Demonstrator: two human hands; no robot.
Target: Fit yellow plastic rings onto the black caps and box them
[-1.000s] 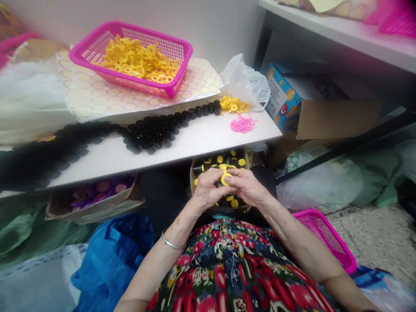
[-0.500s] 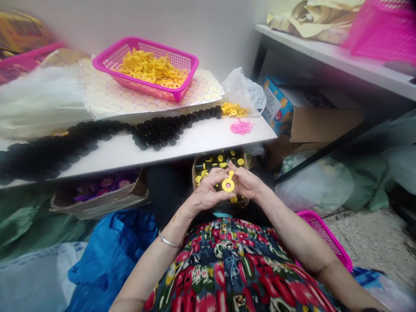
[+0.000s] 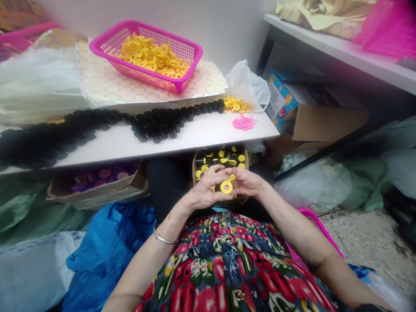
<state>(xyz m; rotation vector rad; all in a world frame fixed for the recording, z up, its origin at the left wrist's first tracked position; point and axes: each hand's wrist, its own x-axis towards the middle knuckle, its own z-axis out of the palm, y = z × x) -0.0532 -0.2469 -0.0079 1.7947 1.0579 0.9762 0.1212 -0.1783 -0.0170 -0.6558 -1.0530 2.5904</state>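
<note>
My left hand (image 3: pixel 203 190) and my right hand (image 3: pixel 248 182) meet over my lap, fingers pinched together on a small yellow ring piece (image 3: pixel 226 187) with a pink centre. Right behind them a cardboard box (image 3: pixel 196 158) holds black caps with yellow rings fitted. On the white shelf (image 3: pixel 201 136) above lie rows of black caps (image 3: pixel 156 125), a small heap of yellow rings (image 3: pixel 237 105) and a heap of pink bits (image 3: pixel 243 122). A pink basket (image 3: pixel 191 54) full of yellow rings stands at the back.
A sheet of round stickers (image 3: pixel 107 89) lies under the basket. A box of purple parts (image 3: pixel 97 186) sits below the shelf at left, a blue bag (image 3: pixel 110 247) beside my lap, a second pink basket (image 3: pixel 316 225) at my right, metal shelving (image 3: pixel 341 52) further right.
The yellow ring, first edge-on between my fingertips, has turned flat toward me and sits a little lower. My head has shifted slightly; the hands stay together.
</note>
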